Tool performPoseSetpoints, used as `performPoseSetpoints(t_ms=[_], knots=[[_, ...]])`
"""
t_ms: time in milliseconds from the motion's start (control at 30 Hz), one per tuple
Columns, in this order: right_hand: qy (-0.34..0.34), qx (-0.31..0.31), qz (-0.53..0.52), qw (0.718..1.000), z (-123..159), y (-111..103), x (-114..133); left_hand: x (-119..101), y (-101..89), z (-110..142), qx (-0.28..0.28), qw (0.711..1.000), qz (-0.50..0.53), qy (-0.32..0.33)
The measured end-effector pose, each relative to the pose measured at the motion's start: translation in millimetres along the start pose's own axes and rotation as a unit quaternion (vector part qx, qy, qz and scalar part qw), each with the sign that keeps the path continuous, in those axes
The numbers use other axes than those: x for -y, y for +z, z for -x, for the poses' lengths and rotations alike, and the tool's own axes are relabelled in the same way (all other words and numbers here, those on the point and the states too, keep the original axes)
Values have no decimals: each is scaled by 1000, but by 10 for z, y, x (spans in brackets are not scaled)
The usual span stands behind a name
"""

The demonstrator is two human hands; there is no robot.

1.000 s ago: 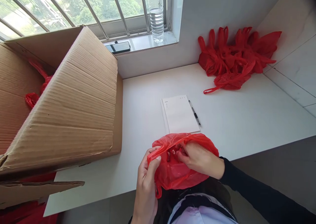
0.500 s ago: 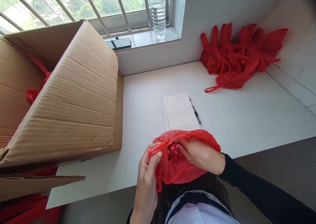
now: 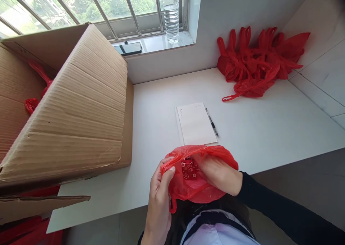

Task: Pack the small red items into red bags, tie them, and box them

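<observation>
A thin red plastic bag [image 3: 202,194] is held with its mouth spread, at the table's front edge. My left hand [image 3: 161,185] pinches the left side of its rim between thumb and fingers. Inside the bag lies dark red patterned fabric or wrapping [image 3: 189,169] with small white designs; its exact kind is unclear. My right hand [image 3: 217,171] reaches into the bag against this patterned thing. Its fingers are hidden by the bag and the contents, so their grip does not show.
A notepad [image 3: 198,124] and a pen [image 3: 211,122] lie on the white table [image 3: 156,122]. Several tied red bags [image 3: 256,61] sit in the back right corner. At left stands a large open cardboard box [image 3: 81,104]. A water bottle [image 3: 171,22] and a phone [image 3: 130,48] rest on the windowsill.
My right hand has pushed deeper into the bag, and its fingers have gone out of sight. More of the patterned thing shows. My left hand keeps its hold on the rim.
</observation>
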State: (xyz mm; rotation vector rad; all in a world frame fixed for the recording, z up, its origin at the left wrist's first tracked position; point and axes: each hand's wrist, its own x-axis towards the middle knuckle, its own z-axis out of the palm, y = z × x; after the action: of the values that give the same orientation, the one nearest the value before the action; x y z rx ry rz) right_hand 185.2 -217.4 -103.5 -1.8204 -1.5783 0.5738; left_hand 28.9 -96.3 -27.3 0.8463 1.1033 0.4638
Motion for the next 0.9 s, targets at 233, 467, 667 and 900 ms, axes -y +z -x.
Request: performPoseSetpoints(t_ms=[233,467,667,900], knots=[[-38,-18,39,998,151,91,-65,30,-8,-13,19,1000,7,-1],[47,57,136,988,155,-167,116,9,7,-13,37,999,19,1],[129,100,195,967,-24,-350,186,19,36,-28,53,998,15,-2],[91,45,202,974,-30,-236,79,-11,122,-40,125,992,31,3]])
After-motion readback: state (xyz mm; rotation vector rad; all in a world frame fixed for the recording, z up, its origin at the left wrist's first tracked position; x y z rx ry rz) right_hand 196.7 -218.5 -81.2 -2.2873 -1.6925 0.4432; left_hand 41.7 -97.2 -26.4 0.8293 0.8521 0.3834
